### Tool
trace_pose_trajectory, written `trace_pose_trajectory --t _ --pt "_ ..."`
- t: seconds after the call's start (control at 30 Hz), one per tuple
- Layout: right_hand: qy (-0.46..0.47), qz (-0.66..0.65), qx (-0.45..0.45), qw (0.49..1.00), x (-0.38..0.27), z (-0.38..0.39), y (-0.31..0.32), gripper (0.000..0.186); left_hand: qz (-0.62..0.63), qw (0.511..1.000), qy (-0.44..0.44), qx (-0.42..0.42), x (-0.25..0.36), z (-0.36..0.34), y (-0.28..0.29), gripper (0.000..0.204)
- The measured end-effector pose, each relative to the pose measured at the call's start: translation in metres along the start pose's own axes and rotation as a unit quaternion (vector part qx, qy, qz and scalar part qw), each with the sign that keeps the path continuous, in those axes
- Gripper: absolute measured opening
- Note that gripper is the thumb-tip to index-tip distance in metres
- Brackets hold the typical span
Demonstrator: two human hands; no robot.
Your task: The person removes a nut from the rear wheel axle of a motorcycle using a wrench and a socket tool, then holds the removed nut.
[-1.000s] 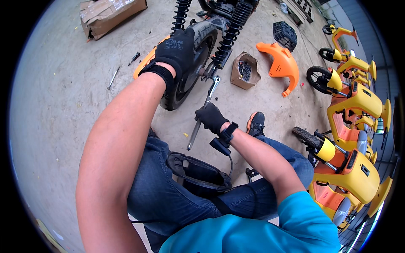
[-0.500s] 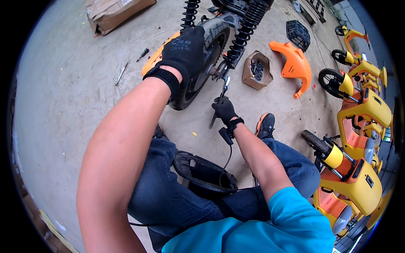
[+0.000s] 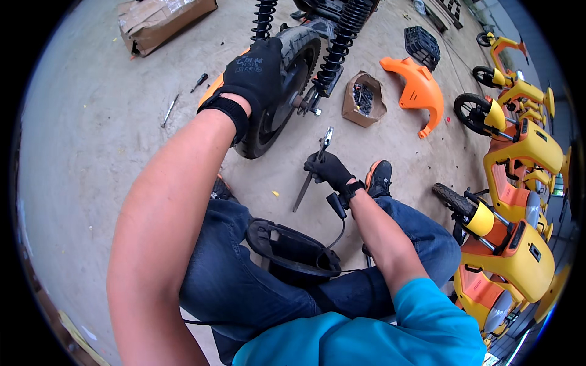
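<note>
My left hand [image 3: 251, 76], in a black glove, grips the top of the rear tire [image 3: 293, 49] of a two-wheeled vehicle beside its black coil-spring shocks [image 3: 337, 52]. My right hand [image 3: 326, 168], also gloved, is closed on a long metal wrench [image 3: 327, 140], whose head sits just below and apart from the axle bolt [image 3: 314, 110]. Right of the wheel, an open cardboard box [image 3: 363, 100] holds several small dark parts. An orange curved plastic panel [image 3: 418, 94] lies beyond it, and another orange piece [image 3: 213, 88] is partly hidden behind the wheel.
Several yellow-orange scooters [image 3: 525, 256] line the right side. A cardboard carton [image 3: 165, 24] lies upper left, near a thin metal tool [image 3: 170, 111]. A black plastic crate-like part [image 3: 421, 46] and pallets [image 3: 444, 15] lie at the back. A black open housing [image 3: 290, 250] sits between my legs.
The wrench head has come off the axle bolt and moved down, with my right hand shifted right and higher on the shaft. My left hand stays on the tire.
</note>
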State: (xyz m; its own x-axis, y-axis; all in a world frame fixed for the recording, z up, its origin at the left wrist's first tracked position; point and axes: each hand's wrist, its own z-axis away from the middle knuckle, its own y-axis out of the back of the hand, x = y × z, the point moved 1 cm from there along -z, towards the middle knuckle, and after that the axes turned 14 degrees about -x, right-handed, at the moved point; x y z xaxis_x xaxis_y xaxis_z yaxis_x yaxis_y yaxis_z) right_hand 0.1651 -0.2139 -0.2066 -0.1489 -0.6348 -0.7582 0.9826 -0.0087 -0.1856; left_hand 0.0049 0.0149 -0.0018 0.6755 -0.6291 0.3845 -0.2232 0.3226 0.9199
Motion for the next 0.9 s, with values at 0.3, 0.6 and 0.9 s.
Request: trace_pose_trajectory --t 0.3,0.6,0.9 --pt "0.081 -0.149 -0.094 0.981 -0.083 0.054 -0.018 0.041 0.003 1.000 -0.001 -0.029 -0.002 -0.003 0.002 0.050" --pt "0.090 -0.447 -0.317 0.832 -0.093 0.043 0.013 0.060 -0.004 1.000 -0.012 -0.014 -0.005 -0.004 0.001 0.047" --pt "0.064 -0.469 -0.327 0.818 -0.096 0.038 0.029 0.064 -0.005 1.000 -0.010 -0.017 -0.006 -0.004 0.000 0.046"
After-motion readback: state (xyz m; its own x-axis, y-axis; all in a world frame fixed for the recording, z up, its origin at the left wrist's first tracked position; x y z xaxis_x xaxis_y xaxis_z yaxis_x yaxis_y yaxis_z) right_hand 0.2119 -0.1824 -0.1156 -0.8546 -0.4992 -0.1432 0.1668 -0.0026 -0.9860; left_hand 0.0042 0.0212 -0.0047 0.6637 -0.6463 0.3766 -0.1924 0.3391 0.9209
